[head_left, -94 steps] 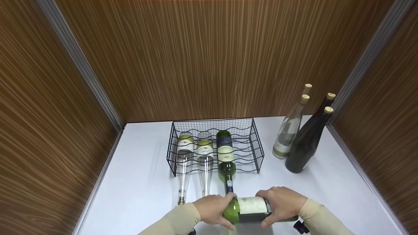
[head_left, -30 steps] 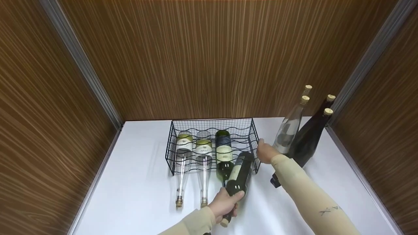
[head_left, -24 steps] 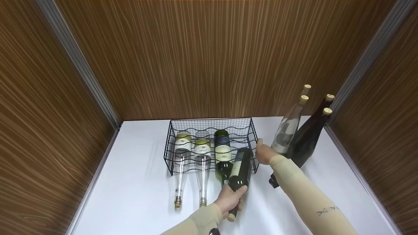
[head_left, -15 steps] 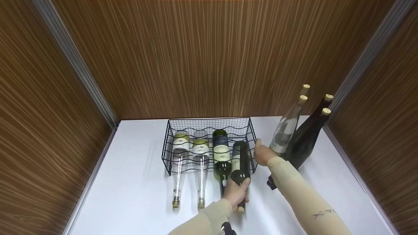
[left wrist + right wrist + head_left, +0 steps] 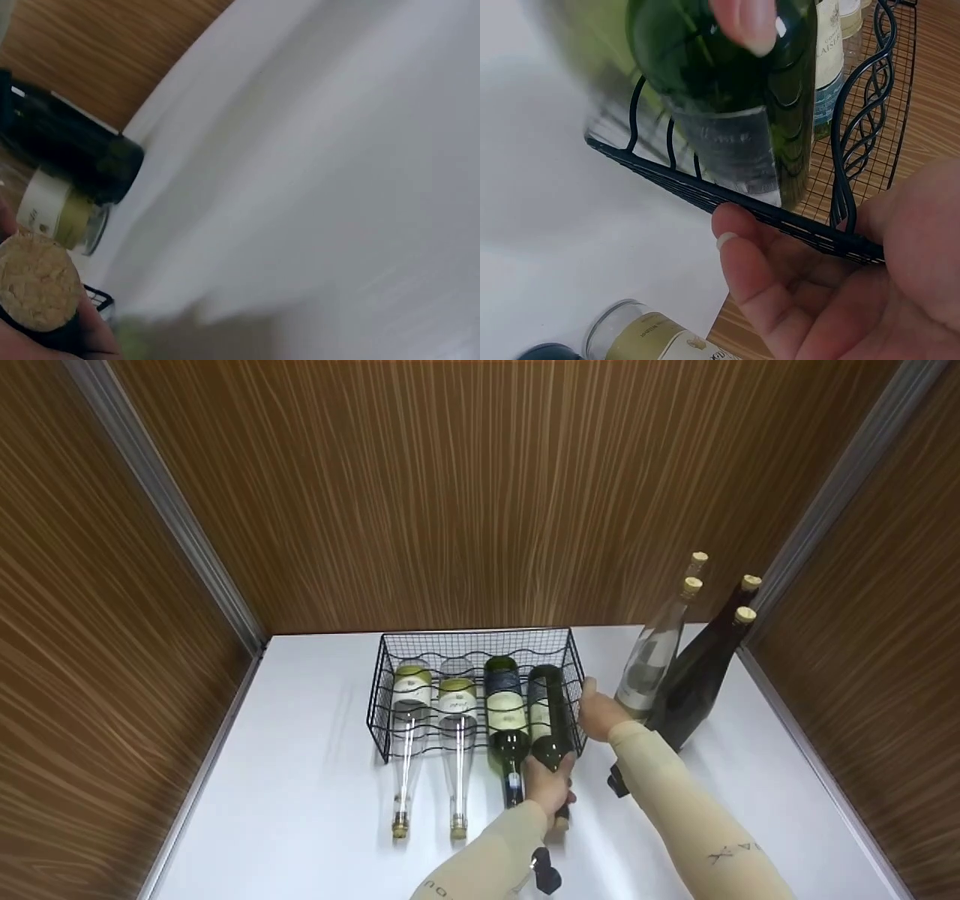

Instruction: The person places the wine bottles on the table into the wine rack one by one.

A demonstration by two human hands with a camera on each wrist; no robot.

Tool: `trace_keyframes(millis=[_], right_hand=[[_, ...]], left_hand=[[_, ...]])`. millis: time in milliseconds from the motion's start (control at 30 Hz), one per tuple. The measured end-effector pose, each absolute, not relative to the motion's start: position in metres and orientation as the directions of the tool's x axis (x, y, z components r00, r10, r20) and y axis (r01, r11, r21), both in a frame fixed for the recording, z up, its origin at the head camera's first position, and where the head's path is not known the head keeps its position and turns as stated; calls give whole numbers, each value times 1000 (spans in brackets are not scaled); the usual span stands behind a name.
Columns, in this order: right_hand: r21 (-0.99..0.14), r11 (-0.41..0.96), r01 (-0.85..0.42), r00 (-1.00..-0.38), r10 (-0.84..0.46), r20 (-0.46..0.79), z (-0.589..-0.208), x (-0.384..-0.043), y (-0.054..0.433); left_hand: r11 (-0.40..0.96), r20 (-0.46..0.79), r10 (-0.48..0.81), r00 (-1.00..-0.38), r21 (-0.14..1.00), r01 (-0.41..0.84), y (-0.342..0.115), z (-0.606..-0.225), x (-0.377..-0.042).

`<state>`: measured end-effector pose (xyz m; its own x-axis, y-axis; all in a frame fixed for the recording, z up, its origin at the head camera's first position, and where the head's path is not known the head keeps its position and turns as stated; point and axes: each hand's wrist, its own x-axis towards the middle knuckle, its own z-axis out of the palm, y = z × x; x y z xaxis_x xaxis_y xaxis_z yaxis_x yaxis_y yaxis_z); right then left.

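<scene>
A dark green wine bottle (image 5: 551, 705) lies in the rightmost slot of the black wire wine rack (image 5: 480, 643), its neck toward me. My left hand (image 5: 550, 785) grips it around the neck, and in the left wrist view the bottle's cork (image 5: 39, 281) pokes out past the fingers. My right hand (image 5: 600, 716) holds the rack's right side; in the right wrist view its fingers (image 5: 761, 285) curl under the rack's top wire (image 5: 780, 220). Beside the held bottle lie another green wine bottle (image 5: 505, 705) and two clear bottles (image 5: 412, 690), (image 5: 457, 697), necks toward me.
Right of the rack, two clear corked bottles (image 5: 646, 667) and two dark corked bottles (image 5: 697, 682) stand upright, close to my right forearm. Wood-grain panels (image 5: 420, 495) wall in the white table (image 5: 300, 780) at the back and both sides.
Earlier both hands held the wine bottle crosswise in front of the rack. My right hand has since moved to the rack's side, and my left hand has turned the bottle and pushed it back into the slot.
</scene>
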<state>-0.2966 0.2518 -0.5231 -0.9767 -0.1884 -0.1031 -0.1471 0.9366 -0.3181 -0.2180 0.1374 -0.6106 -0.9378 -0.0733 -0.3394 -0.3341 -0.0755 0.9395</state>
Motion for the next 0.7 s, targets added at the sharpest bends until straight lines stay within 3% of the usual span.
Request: trace_keyframes(millis=[267,500,700], right_hand=[[-287,941,-179,-979,-201,-47,-524,-295,251],[-305,938,-168,-983,-184,-25,-525,-296,250],[-321,937,-141,-984,-168,-58,-523,-297,252]], left_hand=[[-191,-370,-39,-928,915,-356,149,-616,-220],[-202,-399,-51,-916,902,-382,153,-620,-233],[-227,-404,54,-913,886,-405,150,-618,-241]])
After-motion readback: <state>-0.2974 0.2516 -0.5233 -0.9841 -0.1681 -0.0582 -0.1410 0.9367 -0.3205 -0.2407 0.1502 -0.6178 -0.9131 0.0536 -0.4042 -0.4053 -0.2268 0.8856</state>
